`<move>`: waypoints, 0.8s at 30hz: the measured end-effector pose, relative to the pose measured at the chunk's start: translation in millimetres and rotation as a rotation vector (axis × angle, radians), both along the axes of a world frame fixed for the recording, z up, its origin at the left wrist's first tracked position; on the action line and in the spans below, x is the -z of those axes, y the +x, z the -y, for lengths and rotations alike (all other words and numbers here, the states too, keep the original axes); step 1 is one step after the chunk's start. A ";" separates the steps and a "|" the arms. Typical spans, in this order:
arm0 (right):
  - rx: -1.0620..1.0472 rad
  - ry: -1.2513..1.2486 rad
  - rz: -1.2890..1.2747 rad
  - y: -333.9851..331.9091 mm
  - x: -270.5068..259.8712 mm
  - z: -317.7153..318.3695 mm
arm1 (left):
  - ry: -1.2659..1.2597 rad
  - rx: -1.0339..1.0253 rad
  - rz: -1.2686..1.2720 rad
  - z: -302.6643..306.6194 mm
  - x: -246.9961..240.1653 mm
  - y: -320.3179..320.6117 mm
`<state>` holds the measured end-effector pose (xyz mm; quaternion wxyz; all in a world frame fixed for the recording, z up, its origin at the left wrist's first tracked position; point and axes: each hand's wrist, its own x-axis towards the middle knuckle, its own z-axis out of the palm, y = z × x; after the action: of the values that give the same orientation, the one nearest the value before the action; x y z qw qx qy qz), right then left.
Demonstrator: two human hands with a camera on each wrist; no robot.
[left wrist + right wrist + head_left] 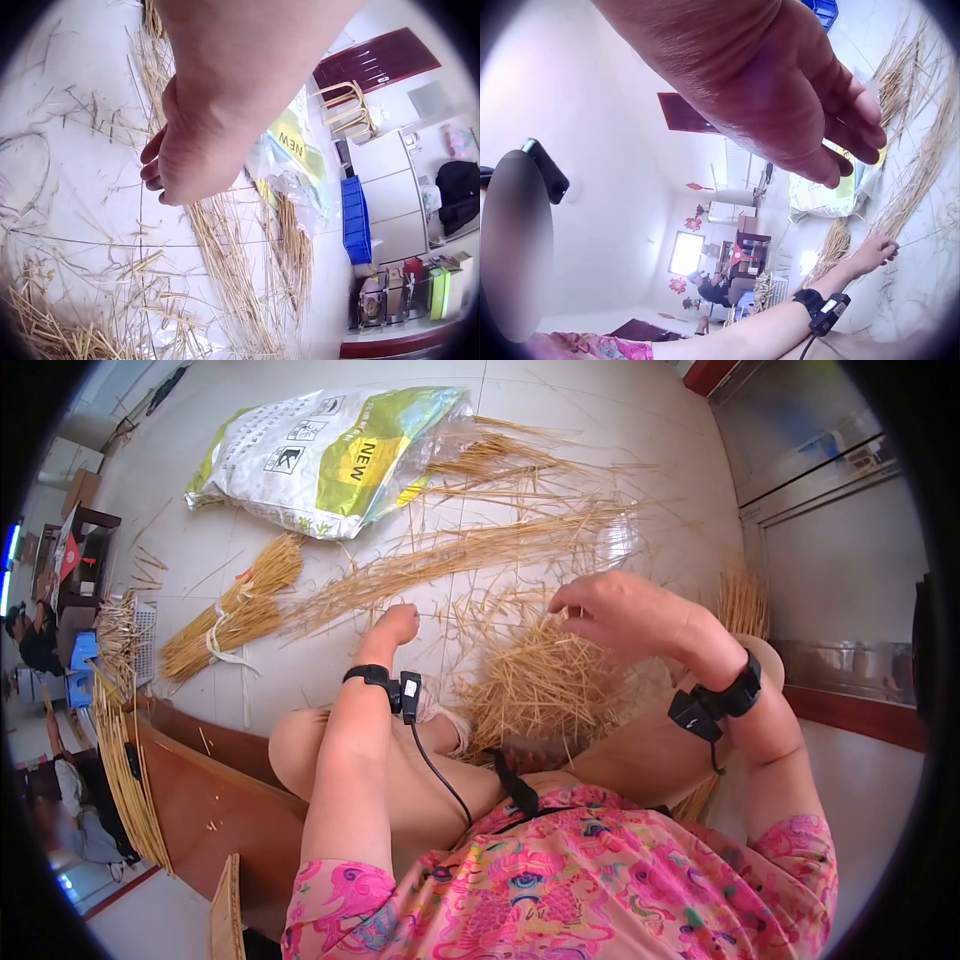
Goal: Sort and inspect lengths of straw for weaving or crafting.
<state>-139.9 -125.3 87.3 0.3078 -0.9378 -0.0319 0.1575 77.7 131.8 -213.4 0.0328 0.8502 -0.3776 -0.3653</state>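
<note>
Blue crate [356, 221], dark red door [386, 66], bright window [686, 253], red wall decorations [694, 223]

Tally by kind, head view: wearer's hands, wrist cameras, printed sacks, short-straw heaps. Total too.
Hands: 2 (left hand, right hand)
Wrist cameras: 2 (left camera, right camera)
Printed sack: 1
Short-straw heap: 1
Total: 6
</note>
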 end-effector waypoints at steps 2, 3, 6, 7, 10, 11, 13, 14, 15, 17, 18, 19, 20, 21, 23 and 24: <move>0.059 -0.030 -0.034 11.8 4.3 16.5 | -0.037 -0.068 -0.008 -0.6 17.1 3.3; 0.092 -0.048 -0.054 14.8 5.0 22.6 | -0.050 -0.084 -0.005 0.0 22.3 3.3; 0.149 -0.143 -0.077 9.1 7.6 38.8 | -0.100 -0.142 0.010 4.6 39.3 -1.1; 0.150 -0.197 -0.068 7.5 4.8 39.1 | -0.129 -0.165 0.010 5.9 42.1 -2.8; 0.203 -0.194 -0.126 4.5 6.1 45.0 | -0.157 -0.229 0.054 15.2 56.0 -6.7; 0.199 -0.208 -0.092 3.5 8.6 45.6 | -0.156 -0.251 0.074 17.3 60.6 -7.9; 0.188 -0.233 -0.022 1.0 13.2 43.8 | -0.121 -0.268 0.071 22.9 53.9 -12.5; 0.180 -0.235 -0.048 1.3 11.8 41.3 | -0.105 -0.278 0.066 25.6 49.2 -14.0; 0.168 -0.235 -0.068 -0.3 12.1 40.2 | -0.076 -0.256 0.081 29.4 46.9 -16.6; 0.153 -0.236 -0.098 -0.2 13.6 36.9 | -0.012 -0.218 0.117 35.5 43.0 -22.1; 0.150 -0.241 -0.108 0.5 12.6 34.4 | -0.033 -0.213 0.133 37.0 49.3 -25.2; 0.149 -0.246 -0.118 1.8 12.3 32.3 | -0.054 -0.206 0.150 39.8 55.8 -28.1; 0.145 -0.231 -0.114 3.0 12.6 30.8 | -0.077 -0.196 0.165 41.4 61.8 -29.6; 0.144 -0.218 -0.114 4.7 10.7 29.1 | -0.102 -0.180 0.200 42.1 63.3 -30.2; 0.150 -0.203 -0.111 5.7 10.0 29.0 | -0.161 -0.141 0.268 49.6 71.2 -33.0; 0.154 -0.202 -0.111 6.7 8.5 28.5 | -0.167 -0.135 0.275 55.9 70.2 -33.9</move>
<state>-133.2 -153.8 78.8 0.2244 -0.9535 0.0732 0.1874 43.7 75.9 -283.6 0.0758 0.9100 -0.3495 -0.2097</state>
